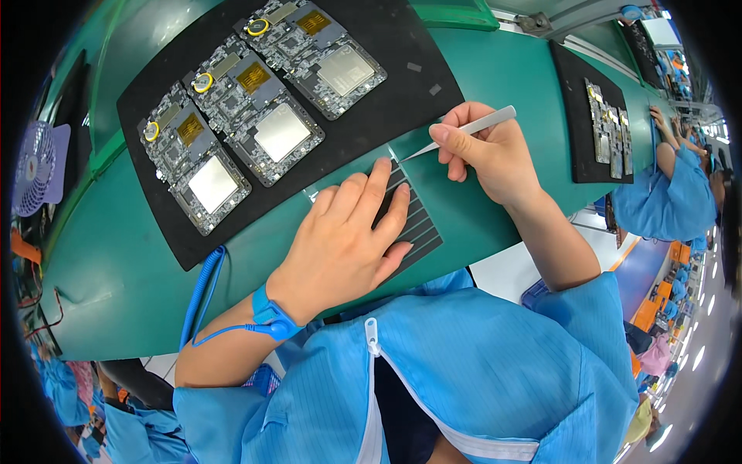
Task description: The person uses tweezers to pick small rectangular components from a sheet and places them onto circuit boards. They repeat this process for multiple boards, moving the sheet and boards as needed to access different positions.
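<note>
My right hand (487, 147) grips a pair of tweezers (483, 124), whose tip meets the top corner of a sheet of dark strips (417, 228). Across that sheet lies my left hand (348, 224), palm down with the fingers extended, covering much of it. A blue wrist strap (272, 315) with a coiled cord (202, 290) circles my left wrist. Just beyond my hands, three circuit boards (280, 133) rest side by side on a black mat (340, 147); each carries a silver shield plate, a gold-coloured patch and a round yellow-rimmed part.
The green bench top (100, 286) runs under everything. At the right, another black mat (580, 116) bears several more circuit boards (609, 131), near a co-worker in blue (668, 201). A purple fan (37, 166) stands at the far left. Small grey pieces (434, 90) lie on the near mat.
</note>
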A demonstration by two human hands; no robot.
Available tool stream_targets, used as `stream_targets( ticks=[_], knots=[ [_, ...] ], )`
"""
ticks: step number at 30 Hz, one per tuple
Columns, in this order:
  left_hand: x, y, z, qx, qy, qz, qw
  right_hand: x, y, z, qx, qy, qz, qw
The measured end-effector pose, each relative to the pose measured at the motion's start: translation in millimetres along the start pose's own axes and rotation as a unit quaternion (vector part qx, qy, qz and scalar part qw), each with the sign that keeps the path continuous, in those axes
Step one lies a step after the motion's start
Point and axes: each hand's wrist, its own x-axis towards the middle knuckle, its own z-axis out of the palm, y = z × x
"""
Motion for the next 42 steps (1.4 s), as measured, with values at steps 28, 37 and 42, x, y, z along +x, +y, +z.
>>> stream_targets(
  ticks=[28, 37, 42],
  knots=[
    [-11.9, -8.9, -0.1, -0.032, 0.038, 0.001, 0.999, 4.7, -2.3, 16.2, 0.135, 0.011, -0.065, 0.989],
    [-79.0, -68.7, -56.0, 0.205, 0.199, -0.068, 0.956, 46.7, -35.0, 116.8, 0.187, -0.106, -0.079, 0.973],
    [-95.7, -74.7, -45.4, 0.232, 0.186, -0.073, 0.952, 56.9, -39.8, 165.4, 0.122, -0.119, -0.053, 0.984]
  ],
)
